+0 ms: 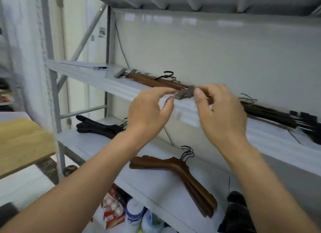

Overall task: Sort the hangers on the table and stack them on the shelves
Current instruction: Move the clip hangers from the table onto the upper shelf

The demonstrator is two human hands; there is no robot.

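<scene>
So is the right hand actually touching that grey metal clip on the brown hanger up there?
Touching. In the head view, the thumb of the right hand sits against the right end of the metal clip, with no gap visible.

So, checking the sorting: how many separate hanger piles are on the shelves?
4. Upper shelf: brown clip hangers in the middle, black clip hangers to the right. Lower shelf: black hangers at left, brown hangers in the middle. More may be hidden.

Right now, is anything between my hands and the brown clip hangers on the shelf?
Nothing visible: the right hand grips the metal clip of the brown clip hangers; the left hand hovers beside it.
</scene>
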